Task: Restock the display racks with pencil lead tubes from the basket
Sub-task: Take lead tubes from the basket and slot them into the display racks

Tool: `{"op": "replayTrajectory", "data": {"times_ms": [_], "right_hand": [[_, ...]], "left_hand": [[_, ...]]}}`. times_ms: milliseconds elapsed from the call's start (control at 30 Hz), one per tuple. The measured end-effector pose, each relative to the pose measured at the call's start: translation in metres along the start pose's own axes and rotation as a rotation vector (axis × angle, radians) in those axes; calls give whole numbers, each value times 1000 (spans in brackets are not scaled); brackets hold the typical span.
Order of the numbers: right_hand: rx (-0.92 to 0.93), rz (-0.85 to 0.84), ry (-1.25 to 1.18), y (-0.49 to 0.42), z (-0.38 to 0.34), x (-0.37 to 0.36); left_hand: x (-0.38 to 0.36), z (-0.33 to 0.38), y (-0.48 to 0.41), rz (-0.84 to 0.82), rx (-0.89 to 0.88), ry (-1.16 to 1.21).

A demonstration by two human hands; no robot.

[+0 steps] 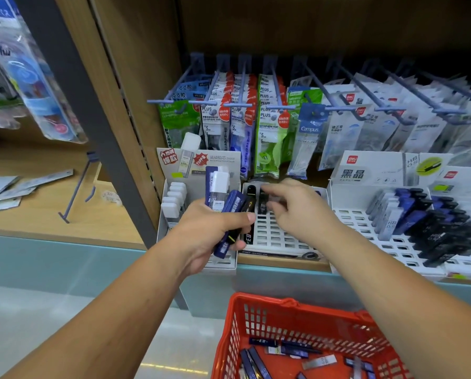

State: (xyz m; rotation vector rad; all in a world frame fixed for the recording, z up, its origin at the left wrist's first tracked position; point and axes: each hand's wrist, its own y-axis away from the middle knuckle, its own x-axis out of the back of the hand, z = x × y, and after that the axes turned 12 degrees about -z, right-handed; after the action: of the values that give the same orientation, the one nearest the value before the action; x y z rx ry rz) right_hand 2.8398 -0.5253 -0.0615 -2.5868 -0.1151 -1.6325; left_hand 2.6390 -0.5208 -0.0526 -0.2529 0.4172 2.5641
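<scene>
My left hand (212,231) grips a bundle of pencil lead tubes (224,199), blue, black and clear with white caps, in front of the shelf. My right hand (291,206) reaches over the middle white slotted rack (278,236), its fingers curled around a black tube (263,201) standing at the rack's back row. Another black tube (250,190) stands beside it. The red basket (297,318) sits below on the floor, with several loose tubes (289,348) in it.
A left rack (171,203) holds white-capped tubes. The right rack (379,233) holds blue and black tubes. Packaged correction tapes (267,116) hang on blue pegs above. A dark upright post (103,132) divides the shelves on the left.
</scene>
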Motion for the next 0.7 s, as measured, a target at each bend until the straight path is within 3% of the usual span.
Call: {"op": "replayTrajectory", "data": {"times_ms": [100, 200, 300, 433, 567, 700], "right_hand": [[35, -104, 75, 5, -3, 3], [-19, -89, 135, 8, -3, 8], [-37, 37, -219, 10, -10, 15], [-120, -79, -823, 18, -27, 23], [-88, -162, -1068, 33, -21, 32], [-109, -139, -1127, 41, -14, 33]], "left_hand": [[0, 0, 0, 36, 1, 1], [-2, 2, 2, 45, 9, -19], [-6, 4, 6, 18, 7, -30], [-13, 6, 10, -42, -15, -66], [-17, 8, 11, -41, -19, -116], [-21, 9, 12, -53, -36, -145]]}}
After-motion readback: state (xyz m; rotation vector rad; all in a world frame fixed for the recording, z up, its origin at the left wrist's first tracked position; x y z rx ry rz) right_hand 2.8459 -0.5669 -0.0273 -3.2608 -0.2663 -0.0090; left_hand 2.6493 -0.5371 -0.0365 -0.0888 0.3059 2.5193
